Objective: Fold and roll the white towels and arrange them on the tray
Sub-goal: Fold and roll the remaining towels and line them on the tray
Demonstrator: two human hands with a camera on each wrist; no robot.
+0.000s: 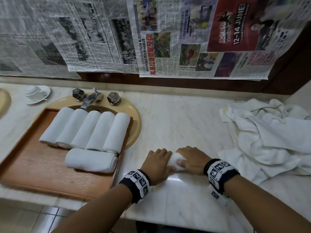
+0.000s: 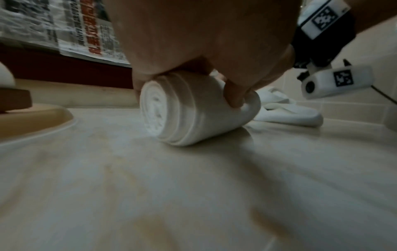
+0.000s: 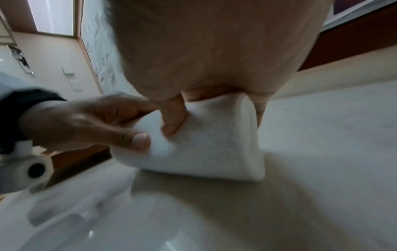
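Both hands down side by side, forearms reaching forward.
Left hand (image 1: 155, 163) palm down, fingers curled over the near-left end of a rolled towel (image 1: 175, 161), thumb pressed into its side; right hand (image 1: 191, 159) likewise gripping the other end, thumb dug into the cloth. Marker-patterned black bands around both wrists.

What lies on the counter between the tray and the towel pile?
In the head view, both hands, left hand and right hand, grip a rolled towel; otherwise bare counter.

Newspapers (image 1: 151, 34) hang on the wall behind a pale marble counter (image 1: 176, 115), a tan basin (image 1: 133, 118) sunk at its left.
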